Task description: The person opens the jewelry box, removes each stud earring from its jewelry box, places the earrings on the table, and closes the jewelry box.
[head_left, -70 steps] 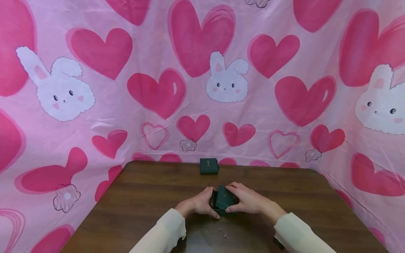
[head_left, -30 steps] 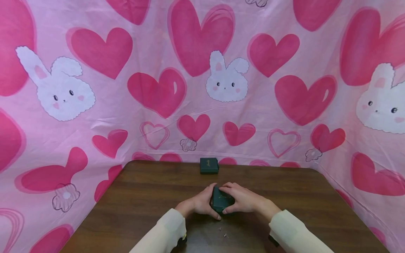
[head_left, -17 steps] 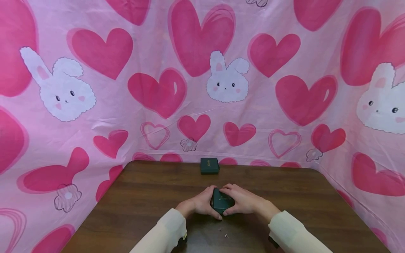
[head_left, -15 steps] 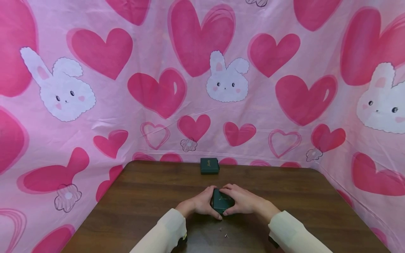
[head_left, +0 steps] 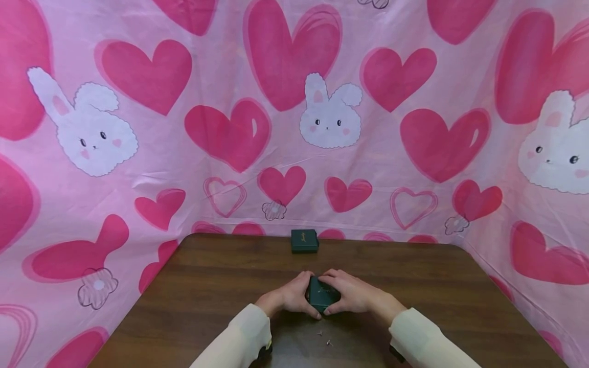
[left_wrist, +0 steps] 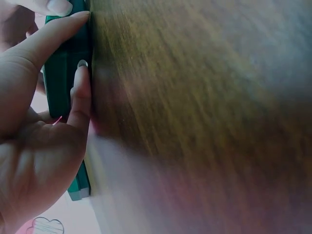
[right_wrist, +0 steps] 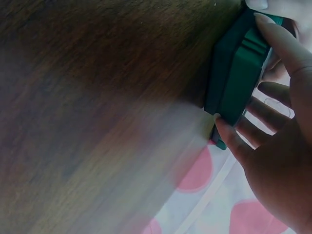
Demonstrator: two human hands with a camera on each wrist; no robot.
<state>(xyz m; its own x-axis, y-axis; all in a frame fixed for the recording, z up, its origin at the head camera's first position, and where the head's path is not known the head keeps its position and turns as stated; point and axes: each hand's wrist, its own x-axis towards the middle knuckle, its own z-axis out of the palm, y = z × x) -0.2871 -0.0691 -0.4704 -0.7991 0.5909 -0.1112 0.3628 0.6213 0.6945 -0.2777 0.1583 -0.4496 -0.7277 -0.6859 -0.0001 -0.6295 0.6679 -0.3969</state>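
A small dark green gift box (head_left: 323,295) with gold script on its lid sits on the wooden table between the two hands. My left hand (head_left: 291,295) grips its left side, thumb at the near edge and fingers at the far side. From the right, my right hand (head_left: 358,293) holds the lid between thumb and fingers. In the right wrist view the green box (right_wrist: 236,73) shows its lid down over the base, with the thumb and little finger along its side. Close in front of the hands lie two tiny metallic pieces (head_left: 329,342) resembling stud earrings.
Another dark green box (head_left: 304,241) with gold lettering stands at the table's back edge. The dark wooden table (head_left: 221,271) has a pink cloth (head_left: 285,143) with hearts and rabbits hanging behind it and on both sides.
The lid, tilted and shifted right of the base at first, has moved left and down onto the box with my right hand. My left hand has stayed nearly still at the base.
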